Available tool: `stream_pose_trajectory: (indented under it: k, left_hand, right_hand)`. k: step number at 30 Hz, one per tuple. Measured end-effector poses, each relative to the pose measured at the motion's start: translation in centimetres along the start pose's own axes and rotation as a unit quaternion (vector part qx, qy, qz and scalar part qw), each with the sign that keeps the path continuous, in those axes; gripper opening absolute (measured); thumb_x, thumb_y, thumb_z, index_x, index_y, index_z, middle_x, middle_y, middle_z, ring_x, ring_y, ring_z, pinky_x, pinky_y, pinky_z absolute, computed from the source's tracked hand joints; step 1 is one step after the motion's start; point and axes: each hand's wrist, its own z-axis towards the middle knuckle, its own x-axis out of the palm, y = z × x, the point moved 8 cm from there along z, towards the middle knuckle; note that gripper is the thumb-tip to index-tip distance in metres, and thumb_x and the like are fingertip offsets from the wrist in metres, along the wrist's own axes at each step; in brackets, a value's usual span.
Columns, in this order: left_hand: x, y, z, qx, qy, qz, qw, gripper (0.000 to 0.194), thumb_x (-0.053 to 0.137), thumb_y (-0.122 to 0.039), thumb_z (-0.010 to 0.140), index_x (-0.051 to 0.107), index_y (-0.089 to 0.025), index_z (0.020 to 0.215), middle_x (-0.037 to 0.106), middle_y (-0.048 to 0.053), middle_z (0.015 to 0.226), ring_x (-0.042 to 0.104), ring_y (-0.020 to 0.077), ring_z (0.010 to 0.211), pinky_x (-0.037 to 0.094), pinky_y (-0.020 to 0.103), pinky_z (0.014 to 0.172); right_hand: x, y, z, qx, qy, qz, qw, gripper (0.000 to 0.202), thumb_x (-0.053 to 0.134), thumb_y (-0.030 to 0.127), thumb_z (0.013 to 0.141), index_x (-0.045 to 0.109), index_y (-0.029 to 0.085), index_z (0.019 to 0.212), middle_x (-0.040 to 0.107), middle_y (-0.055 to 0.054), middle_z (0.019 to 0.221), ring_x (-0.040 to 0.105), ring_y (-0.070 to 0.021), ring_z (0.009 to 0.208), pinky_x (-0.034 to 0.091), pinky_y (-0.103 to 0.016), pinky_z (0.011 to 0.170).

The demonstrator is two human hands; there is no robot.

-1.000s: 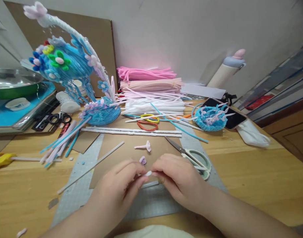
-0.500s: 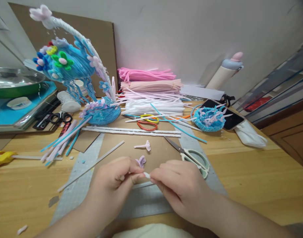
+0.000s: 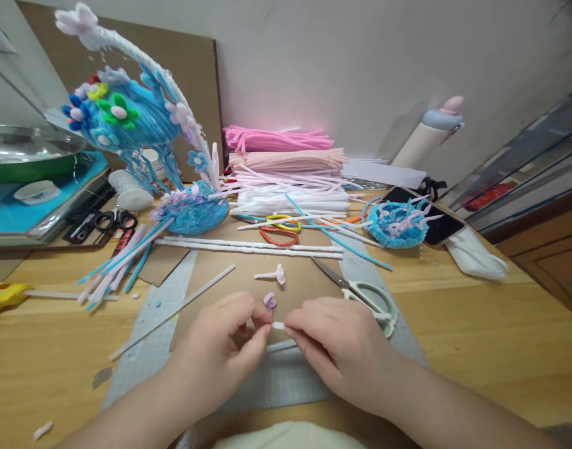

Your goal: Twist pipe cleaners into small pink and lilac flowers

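A short white fuzzy piece (image 3: pixel 278 325) spans the small gap between my two hands. My left hand (image 3: pixel 223 340) pinches at its left end with thumb and forefinger. On the other end, the fingertips of my right hand (image 3: pixel 335 343) are pressed together. Just beyond the fingers lies a small purple flower shape (image 3: pixel 270 301), partly hidden by my left hand. Farther up on the cardboard (image 3: pixel 225 271) is a pale pink flower with a stem (image 3: pixel 277 274). A clear stick (image 3: pixel 281 346) lies partly under my hands.
Green-handled scissors (image 3: pixel 372 304) lie right of my hands. Two white strips (image 3: pixel 248 247) cross behind. A blue flowered ornament (image 3: pixel 192 212) stands at the left, a blue round piece (image 3: pixel 398 223) at the right. Bundled stems (image 3: pixel 286 161) lie at the back, a yellow glue gun (image 3: pixel 3 296) far left.
My left thumb has dropped slightly away from the forefinger, and more of the white piece shows, now lying nearly level. The camera view has shifted a little.
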Motion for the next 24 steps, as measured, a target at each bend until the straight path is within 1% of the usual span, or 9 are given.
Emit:
stream_pose_trajectory:
  k: [2,7,10,12,14,17,18,20,24]
  left_hand:
    - [0.1,0.1,0.0,-0.004,-0.002,0.008,1.000,0.012,0.050,-0.011,0.079,0.055,-0.021,0.076,0.059,-0.003,0.074,0.051,0.0113,0.062,0.041,0.023,0.056]
    - [-0.2,0.2,0.0,-0.003,-0.052,0.016,0.999,0.012,0.050,-0.010,0.077,0.054,-0.020,0.073,0.057,-0.003,0.069,0.049,0.0115,0.060,0.038,0.023,0.053]
    - [0.0,0.6,-0.1,-0.022,-0.059,0.022,0.998,0.010,0.051,-0.013,0.078,0.056,-0.020,0.074,0.058,-0.002,0.069,0.050,0.0119,0.059,0.039,0.024,0.055]
    - [0.5,0.7,-0.2,-0.024,-0.042,0.018,0.999,0.010,0.051,-0.013,0.079,0.056,-0.019,0.073,0.057,-0.002,0.068,0.050,0.0120,0.058,0.039,0.024,0.055]
    - [1.1,0.0,-0.2,0.012,-0.012,0.005,1.000,0.011,0.050,-0.012,0.079,0.055,-0.019,0.072,0.056,-0.002,0.067,0.051,0.0120,0.060,0.039,0.024,0.056]
    - [1.4,-1.3,-0.4,0.076,0.007,-0.025,0.997,0.014,0.048,-0.008,0.080,0.053,-0.018,0.072,0.055,-0.001,0.068,0.051,0.0117,0.065,0.041,0.024,0.061]
    - [1.2,-1.6,-0.5,0.084,-0.002,-0.034,0.996,0.014,0.048,-0.007,0.080,0.053,-0.018,0.073,0.055,-0.002,0.068,0.051,0.0114,0.065,0.041,0.023,0.062]
    - [0.7,-1.7,-0.6,0.085,-0.029,-0.045,0.995,0.014,0.049,-0.006,0.080,0.052,-0.019,0.074,0.055,-0.002,0.068,0.051,0.0111,0.064,0.042,0.023,0.063]
    - [-0.4,-1.8,-0.9,0.096,-0.091,-0.040,0.990,0.014,0.051,-0.005,0.079,0.055,-0.019,0.078,0.057,-0.001,0.071,0.054,0.0115,0.066,0.044,0.023,0.062]
  right_hand:
    - [0.2,-0.1,0.0,0.002,0.004,0.011,1.000,0.012,0.046,0.020,0.090,0.058,0.019,0.088,0.061,-0.001,0.073,0.052,-0.0137,0.066,0.032,-0.026,0.061]
    - [0.6,0.0,-0.1,0.011,0.015,0.001,1.000,0.012,0.047,0.016,0.088,0.058,0.019,0.089,0.060,0.000,0.073,0.052,-0.0137,0.066,0.032,-0.026,0.060]
    - [0.8,1.2,-0.2,-0.032,0.021,-0.034,0.999,0.015,0.044,0.015,0.088,0.059,0.016,0.084,0.058,-0.002,0.069,0.049,-0.0154,0.063,0.031,-0.028,0.058]
    - [0.7,1.9,-0.2,-0.065,0.017,-0.023,0.997,0.016,0.043,0.014,0.087,0.058,0.015,0.082,0.058,-0.003,0.069,0.048,-0.0154,0.062,0.032,-0.028,0.058]
    - [0.5,1.8,-0.1,-0.058,0.001,0.031,0.998,0.015,0.043,0.014,0.087,0.058,0.014,0.084,0.059,-0.003,0.070,0.050,-0.0140,0.063,0.034,-0.026,0.059]
    - [0.0,0.0,0.0,0.016,-0.042,0.129,0.991,0.011,0.046,0.014,0.088,0.057,0.016,0.089,0.061,-0.002,0.076,0.054,-0.0109,0.067,0.038,-0.021,0.063]
    - [0.0,-0.5,0.0,0.036,-0.053,0.144,0.987,0.011,0.046,0.013,0.088,0.056,0.017,0.091,0.062,-0.001,0.078,0.055,-0.0103,0.069,0.038,-0.020,0.064]
    - [0.2,-0.7,0.0,0.044,-0.053,0.132,0.989,0.013,0.047,0.012,0.087,0.057,0.018,0.090,0.061,0.000,0.075,0.055,-0.0102,0.067,0.037,-0.020,0.062]
    - [0.6,0.6,0.0,-0.003,-0.028,0.018,0.999,0.016,0.046,0.014,0.087,0.056,0.017,0.075,0.055,0.000,0.064,0.048,-0.0123,0.059,0.031,-0.025,0.056]
